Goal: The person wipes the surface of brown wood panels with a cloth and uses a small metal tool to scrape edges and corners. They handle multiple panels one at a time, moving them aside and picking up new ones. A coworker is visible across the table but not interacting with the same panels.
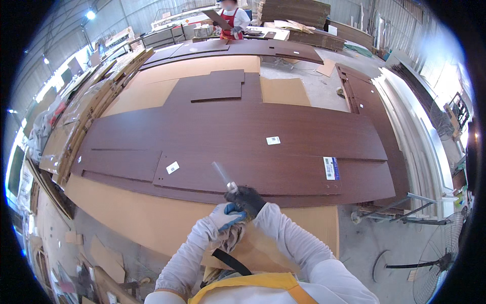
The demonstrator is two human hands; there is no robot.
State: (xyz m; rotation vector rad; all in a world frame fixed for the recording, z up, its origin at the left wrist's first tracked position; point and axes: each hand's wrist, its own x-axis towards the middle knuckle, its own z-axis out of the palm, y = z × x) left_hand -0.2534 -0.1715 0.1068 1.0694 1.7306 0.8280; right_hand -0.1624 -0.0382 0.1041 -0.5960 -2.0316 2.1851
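Note:
My left hand, in a white and blue glove, is closed around a grey cloth that hangs below it. Touching it, my right hand in a dark glove grips a tool with a metal collar and a pale, blurred blade-like tip; its exact kind cannot be told. Both hands are at the near edge of stacked dark brown wood-grain panels. White labels and a blue and white sticker are on the panels. Cardboard sheeting lies under them.
Packed boards are stacked at left. White strips and a metal frame stand at right, near a fan. Cardboard scraps lie on the floor at lower left. Across the panels, a person in a red apron holds a board.

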